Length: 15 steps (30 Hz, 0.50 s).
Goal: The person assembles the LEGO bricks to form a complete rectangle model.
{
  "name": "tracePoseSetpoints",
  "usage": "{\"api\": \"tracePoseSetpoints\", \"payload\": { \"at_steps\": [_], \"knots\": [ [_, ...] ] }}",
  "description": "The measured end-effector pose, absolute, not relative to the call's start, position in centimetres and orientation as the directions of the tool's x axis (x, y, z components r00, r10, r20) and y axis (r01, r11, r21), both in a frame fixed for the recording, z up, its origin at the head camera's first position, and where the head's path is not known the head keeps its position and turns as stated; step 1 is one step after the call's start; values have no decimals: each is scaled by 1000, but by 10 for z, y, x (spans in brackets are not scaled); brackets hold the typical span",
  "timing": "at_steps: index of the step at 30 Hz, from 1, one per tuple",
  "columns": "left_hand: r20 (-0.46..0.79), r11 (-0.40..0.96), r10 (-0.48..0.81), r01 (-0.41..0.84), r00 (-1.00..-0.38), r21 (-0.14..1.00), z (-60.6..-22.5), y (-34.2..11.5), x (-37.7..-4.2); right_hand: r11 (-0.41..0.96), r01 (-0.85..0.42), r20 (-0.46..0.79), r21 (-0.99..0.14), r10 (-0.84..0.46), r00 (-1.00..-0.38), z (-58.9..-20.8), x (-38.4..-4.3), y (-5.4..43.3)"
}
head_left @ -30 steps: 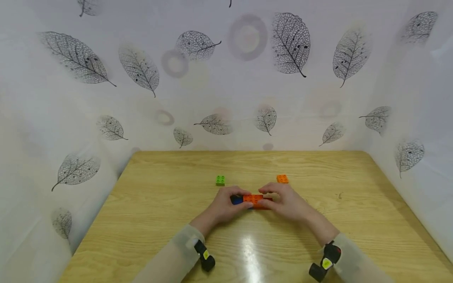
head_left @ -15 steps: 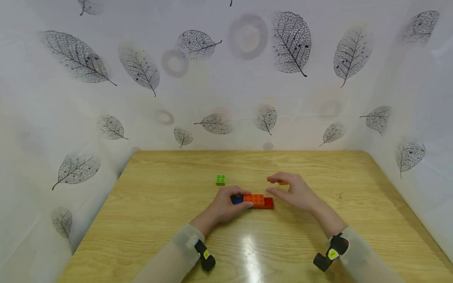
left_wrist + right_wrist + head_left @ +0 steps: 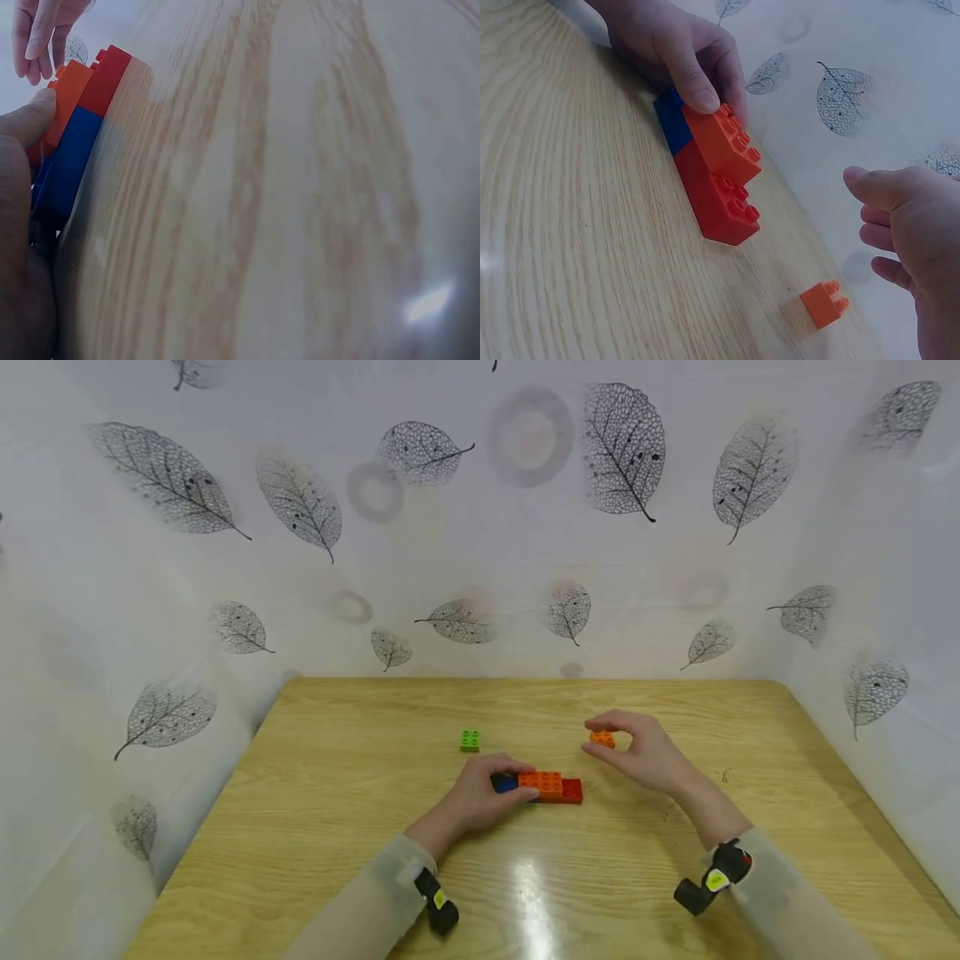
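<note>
In the head view, my left hand [image 3: 476, 795] grips a low stack of toy building bricks at mid-table, thumb on the near side. The stack has a blue brick [image 3: 69, 161] and a red brick [image 3: 716, 202] end to end, with an orange brick [image 3: 546, 783] on top bridging both. My right hand [image 3: 648, 752] is held over a small orange brick [image 3: 602, 739] farther back, thumb and fingers spread around it in the head view. The right wrist view shows that brick on the tabletop, apart from the fingertips.
A small green brick [image 3: 469, 741] lies behind the left hand. The wooden table [image 3: 360, 710] ends at a pale leaf-printed curtain [image 3: 480, 543] at the back and sides. Each wrist wears a black camera [image 3: 437, 902].
My right hand has let go of the red end of the stack and moved back and right to the small orange brick. My left hand has stayed on the stack.
</note>
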<state>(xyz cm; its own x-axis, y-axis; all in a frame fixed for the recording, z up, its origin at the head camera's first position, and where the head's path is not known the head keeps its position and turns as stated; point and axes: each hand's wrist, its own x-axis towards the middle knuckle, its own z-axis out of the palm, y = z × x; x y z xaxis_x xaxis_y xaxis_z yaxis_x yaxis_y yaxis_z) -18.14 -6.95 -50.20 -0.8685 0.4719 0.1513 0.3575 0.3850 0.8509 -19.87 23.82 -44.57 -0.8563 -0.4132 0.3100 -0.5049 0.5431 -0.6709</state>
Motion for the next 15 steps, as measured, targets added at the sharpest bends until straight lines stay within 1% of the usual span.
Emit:
{"api": "tracePoseSetpoints", "payload": {
  "at_steps": [7, 15],
  "knots": [
    [153, 379, 474, 357, -867, 853, -500, -69, -180, 569, -479, 302, -668, -381, -874, -449, -205, 246],
    [151, 368, 473, 351, -868, 861, -502, -69, -181, 594, -388, 221, -705, -336, -916, -457, -215, 257]
  ]
}}
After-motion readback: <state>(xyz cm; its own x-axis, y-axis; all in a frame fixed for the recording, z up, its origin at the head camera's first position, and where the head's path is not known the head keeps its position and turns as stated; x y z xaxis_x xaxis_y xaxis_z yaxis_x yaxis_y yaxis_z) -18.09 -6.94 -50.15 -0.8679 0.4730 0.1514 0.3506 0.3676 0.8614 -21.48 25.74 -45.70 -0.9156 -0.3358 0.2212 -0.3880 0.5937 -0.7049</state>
